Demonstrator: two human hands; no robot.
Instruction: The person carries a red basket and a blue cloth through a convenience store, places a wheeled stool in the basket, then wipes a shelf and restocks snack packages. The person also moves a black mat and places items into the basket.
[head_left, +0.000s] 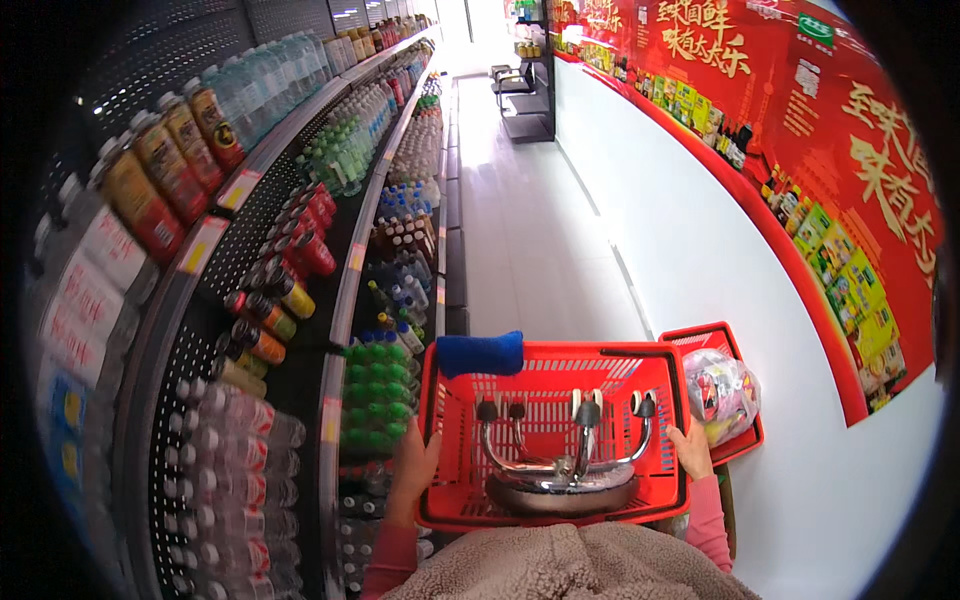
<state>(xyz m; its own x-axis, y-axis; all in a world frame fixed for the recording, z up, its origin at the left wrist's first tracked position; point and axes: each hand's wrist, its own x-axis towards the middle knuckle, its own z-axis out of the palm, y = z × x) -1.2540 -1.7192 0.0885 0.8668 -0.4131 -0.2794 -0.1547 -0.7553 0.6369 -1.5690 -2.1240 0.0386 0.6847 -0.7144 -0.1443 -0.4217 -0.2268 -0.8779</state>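
Note:
A red plastic shopping basket (551, 364) is held level in front of my body. My left hand (416, 457) grips its left side, and my right hand (691, 448) grips the right side; the fingertips of both are partly hidden. Inside lies an upside-down stool (562, 491) with a round brown seat, chrome legs and casters pointing up. A blue cloth (480, 354) hangs over the far left corner of the rim. Black carrying handles lie folded along the rim.
Left of me runs a drinks shelf (349, 296) with bottles and cans, including green-capped bottles (377, 390). At right, a second red basket (742, 442) holds a plastic-bagged item (720, 394) beside a white wall (675, 225). The aisle floor (525, 247) leads to a black chair (516, 79).

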